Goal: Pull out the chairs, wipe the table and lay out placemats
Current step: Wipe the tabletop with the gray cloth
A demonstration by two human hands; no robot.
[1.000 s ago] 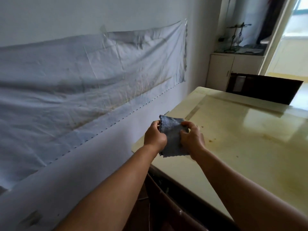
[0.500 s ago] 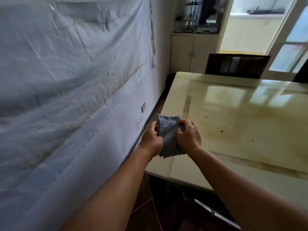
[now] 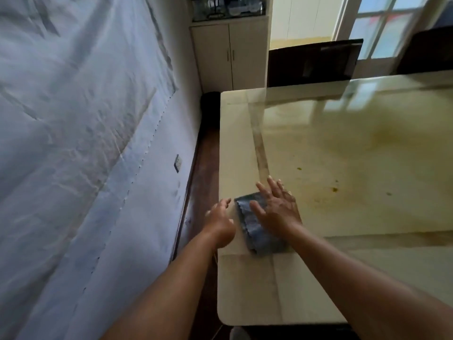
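Observation:
A folded blue-grey cloth (image 3: 255, 229) lies flat on the cream glossy table (image 3: 343, 155), near its left edge. My right hand (image 3: 277, 207) presses down on the cloth's right side with fingers spread straight. My left hand (image 3: 219, 222) hovers at the table's left edge just beside the cloth, fingers loosely relaxed and holding nothing. Small yellowish stains (image 3: 334, 190) dot the tabletop to the right of my right hand. Two dark chairs (image 3: 311, 62) (image 3: 426, 52) stand at the table's far side.
A wall draped with a pale sheet (image 3: 81, 143) runs close along the table's left side, leaving a narrow strip of dark floor (image 3: 206, 155). A cream cabinet (image 3: 228, 52) stands at the far end. Glazed doors (image 3: 382, 28) are at the back right.
Both hands held the cloth in the air before. Now the cloth is down on the table under my flat right hand, and my left hand has let go. My view tilted down.

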